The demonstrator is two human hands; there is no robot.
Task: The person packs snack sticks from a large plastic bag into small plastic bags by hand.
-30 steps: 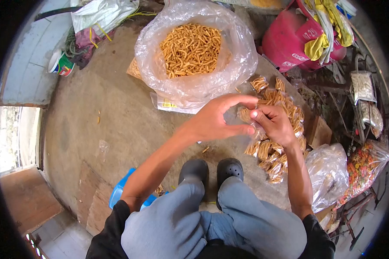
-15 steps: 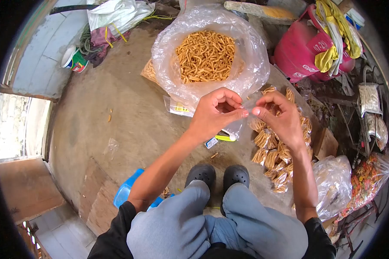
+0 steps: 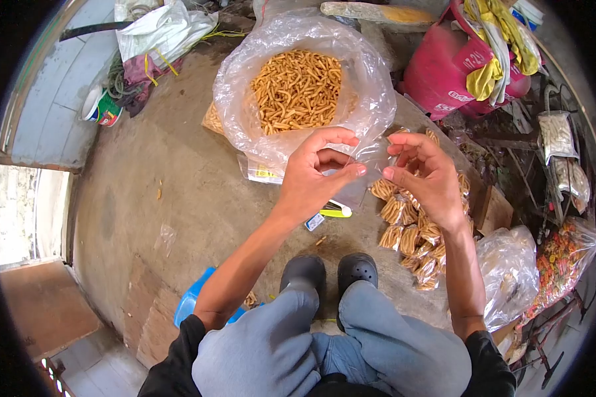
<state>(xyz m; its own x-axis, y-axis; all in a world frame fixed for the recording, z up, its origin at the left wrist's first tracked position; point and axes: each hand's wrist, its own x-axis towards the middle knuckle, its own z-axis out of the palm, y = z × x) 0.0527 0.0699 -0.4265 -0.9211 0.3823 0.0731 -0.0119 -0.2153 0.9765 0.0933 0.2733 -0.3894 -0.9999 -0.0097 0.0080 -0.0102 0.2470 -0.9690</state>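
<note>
Between my hands is a small clear plastic bag (image 3: 375,157), thin and hard to see against the things behind it. My left hand (image 3: 319,173) has its thumb and curled fingers on one side of the bag. The other side is with my right hand (image 3: 432,177), whose thumb and fingers are bent around the film. Just beyond them stands a large clear plastic sack (image 3: 235,99), its mouth wide, full of brown stick snacks (image 3: 298,89). Below my right hand, several small bags of the same snacks (image 3: 409,239) lie piled on the floor.
A lime-and-white tool (image 3: 338,210) and a small blue-white packet (image 3: 314,221) lie near my shoes. A blue plastic piece (image 3: 191,298) is at left. Pink tub (image 3: 437,69) with cloths stands at back right; stuffed plastic bags (image 3: 510,271) line the right.
My hands have moved slightly apart, and the fingers of both have spread farther from their thumbs. The whole view has shifted a little, with the floor things now farther left.
</note>
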